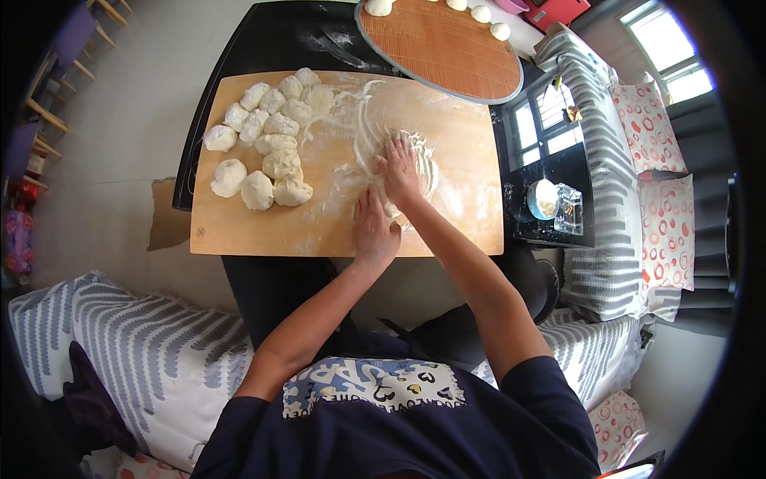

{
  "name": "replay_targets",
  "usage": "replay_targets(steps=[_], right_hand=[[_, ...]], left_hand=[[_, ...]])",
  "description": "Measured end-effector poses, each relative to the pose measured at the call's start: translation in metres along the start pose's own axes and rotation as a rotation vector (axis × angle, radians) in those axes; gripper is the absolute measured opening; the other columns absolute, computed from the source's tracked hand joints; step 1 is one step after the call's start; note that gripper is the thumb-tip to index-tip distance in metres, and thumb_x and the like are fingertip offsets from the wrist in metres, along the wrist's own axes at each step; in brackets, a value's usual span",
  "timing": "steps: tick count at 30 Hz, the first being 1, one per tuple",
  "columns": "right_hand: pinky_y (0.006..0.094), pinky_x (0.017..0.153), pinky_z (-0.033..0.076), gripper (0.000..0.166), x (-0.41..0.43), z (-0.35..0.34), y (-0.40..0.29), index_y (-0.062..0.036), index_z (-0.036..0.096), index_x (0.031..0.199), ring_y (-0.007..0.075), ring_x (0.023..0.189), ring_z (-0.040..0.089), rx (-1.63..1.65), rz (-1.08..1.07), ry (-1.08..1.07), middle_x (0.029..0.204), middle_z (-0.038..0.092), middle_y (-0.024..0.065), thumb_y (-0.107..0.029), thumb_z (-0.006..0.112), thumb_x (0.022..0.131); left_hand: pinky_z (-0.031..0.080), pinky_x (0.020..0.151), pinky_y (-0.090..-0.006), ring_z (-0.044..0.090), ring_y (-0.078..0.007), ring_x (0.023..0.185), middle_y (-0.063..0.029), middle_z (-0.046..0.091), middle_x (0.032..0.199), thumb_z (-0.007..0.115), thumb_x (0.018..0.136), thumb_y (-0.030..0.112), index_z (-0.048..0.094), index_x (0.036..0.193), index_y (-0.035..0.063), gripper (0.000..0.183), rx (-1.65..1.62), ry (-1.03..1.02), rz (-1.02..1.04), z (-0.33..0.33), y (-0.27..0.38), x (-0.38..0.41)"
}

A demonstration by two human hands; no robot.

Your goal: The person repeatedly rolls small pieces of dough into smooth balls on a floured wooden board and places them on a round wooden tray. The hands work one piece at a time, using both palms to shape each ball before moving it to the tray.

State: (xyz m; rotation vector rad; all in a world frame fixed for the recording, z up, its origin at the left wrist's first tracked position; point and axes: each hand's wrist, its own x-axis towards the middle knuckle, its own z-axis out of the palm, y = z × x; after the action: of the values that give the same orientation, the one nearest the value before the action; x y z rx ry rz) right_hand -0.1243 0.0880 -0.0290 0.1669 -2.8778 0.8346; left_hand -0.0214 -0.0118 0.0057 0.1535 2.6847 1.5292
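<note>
My right hand (400, 170) lies flat, fingers spread, on white flour (426, 164) heaped on the wooden board (467, 227). Nearer to me, my left hand (374, 230) rests against the left side of a piece of dough (390, 208), which is partly hidden between and under my hands. Several lumps of dough (280, 124) sit together on the board's left part, some touching. The nearest of them include a round lump (257, 190) and another (228, 178) to its left. Flour is smeared across the middle of the board.
Beyond the board, a round brown tray (443, 48) with a grey rim bears several small dough balls (480, 14) along its far edge. A bowl of white powder (544, 199) and a glass ashtray (568, 208) stand on the dark table (520, 230) at right. A patterned sofa (604, 239) lies beyond them.
</note>
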Motion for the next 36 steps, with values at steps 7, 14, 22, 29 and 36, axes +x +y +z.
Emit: replay_targets(steps=[7, 14, 22, 29, 36], right_hand=[[0.0410, 0.115, 0.014, 0.053, 0.000, -0.008, -0.005, 0.0047, 0.037, 0.137, 0.0350, 0.140, 0.019, -0.024, -0.040, 0.040, 0.146, 0.031, 0.0232, -0.030, 0.041, 0.097], [0.0432, 0.115, 0.012, 0.053, -0.022, -0.004, -0.022, 0.0052, 0.034, 0.138, 0.0348, 0.141, 0.017, 0.175, 0.016, -0.167, 0.149, 0.024, 0.0241, -0.030, 0.037, 0.098], [0.0427, 0.115, 0.011, 0.055, -0.002, 0.002, -0.008, 0.0050, 0.035, 0.138, 0.0356, 0.141, 0.015, 0.043, 0.088, -0.019, 0.149, 0.025, 0.0231, -0.033, 0.036, 0.099], [0.0428, 0.115, 0.013, 0.054, -0.008, -0.003, -0.007, 0.0048, 0.035, 0.138, 0.0370, 0.140, 0.019, 0.039, -0.002, 0.035, 0.147, 0.027, 0.0245, -0.032, 0.037, 0.098], [0.0429, 0.115, 0.015, 0.053, -0.028, -0.003, -0.030, 0.0061, 0.037, 0.136, 0.0368, 0.139, 0.021, 0.208, 0.003, -0.108, 0.147, 0.028, 0.0242, -0.029, 0.040, 0.097]], left_hand=[[0.021, 0.112, -0.0469, 0.031, -0.0443, 0.128, -0.0278, 0.035, 0.136, 0.063, 0.072, 0.000, 0.024, 0.137, -0.0076, 0.076, 0.067, 0.059, 0.061, 0.002, -0.004, -0.012], [0.021, 0.111, -0.0485, 0.031, -0.0474, 0.127, -0.0300, 0.034, 0.136, 0.060, 0.074, -0.002, 0.022, 0.138, -0.0081, 0.074, -0.058, 0.046, 0.104, 0.000, -0.005, -0.003], [0.021, 0.111, -0.0491, 0.030, -0.0459, 0.128, -0.0301, 0.033, 0.136, 0.061, 0.073, -0.003, 0.020, 0.139, -0.0075, 0.077, 0.072, 0.079, 0.088, 0.007, -0.006, 0.000], [0.023, 0.109, -0.0490, 0.030, -0.0449, 0.127, -0.0301, 0.033, 0.135, 0.061, 0.071, -0.003, 0.020, 0.138, -0.0087, 0.079, 0.130, 0.080, 0.066, 0.001, -0.002, -0.015], [0.021, 0.110, -0.0496, 0.029, -0.0472, 0.128, -0.0300, 0.030, 0.137, 0.063, 0.072, -0.003, 0.017, 0.140, -0.0077, 0.082, 0.152, 0.080, 0.145, 0.009, -0.025, -0.012]])
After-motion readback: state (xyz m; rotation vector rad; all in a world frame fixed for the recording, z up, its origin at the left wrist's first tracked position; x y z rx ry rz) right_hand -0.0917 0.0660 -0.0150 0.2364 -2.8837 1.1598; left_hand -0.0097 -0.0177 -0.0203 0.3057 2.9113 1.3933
